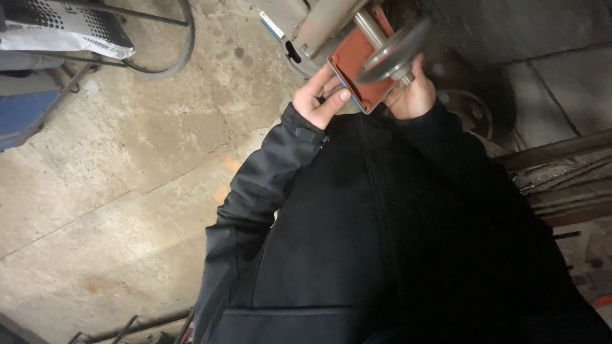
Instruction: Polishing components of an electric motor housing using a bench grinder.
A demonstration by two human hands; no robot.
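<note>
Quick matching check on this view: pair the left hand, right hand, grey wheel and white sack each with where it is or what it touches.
Things:
1. left hand
2. right hand
3. grey wheel
4. white sack

Places:
A. top left corner, above the concrete floor
B. on a shaft in front of the red-orange plate
C. thumb on the plate's lower left edge
D. under the wheel, by its hub

Pairs: 1-C, 2-D, 3-B, 4-A

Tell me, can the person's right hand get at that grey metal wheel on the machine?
Probably yes: the right hand is already up against the grey wheel, at its hub, with nothing between them.
</note>
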